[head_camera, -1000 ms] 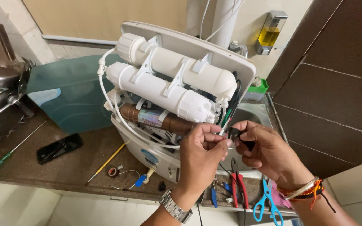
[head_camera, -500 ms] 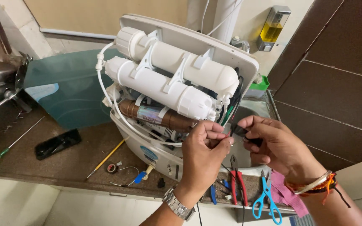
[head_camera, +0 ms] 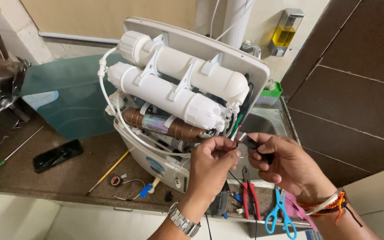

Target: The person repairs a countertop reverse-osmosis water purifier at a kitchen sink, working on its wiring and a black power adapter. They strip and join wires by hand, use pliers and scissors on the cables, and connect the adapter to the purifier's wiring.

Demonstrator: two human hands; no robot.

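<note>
Head view: left hand (head_camera: 210, 164) pinches thin wires (head_camera: 233, 150) while right hand (head_camera: 285, 166) grips a small black tool (head_camera: 250, 142) beside the opened purifier (head_camera: 178, 98).

One view only, from a camera on the person's head, looking forward and steeply down over the bench (head_camera: 67, 178) from close range, so the forearms enter from the bottom edge at 6 o'clock. The left hand (head_camera: 212, 162) and right hand (head_camera: 287, 162) meet just below centre, the opened white filter unit (head_camera: 178, 89) fills the middle, and the wall runs along 12 o'clock. With no second view, nothing is shared.
</note>
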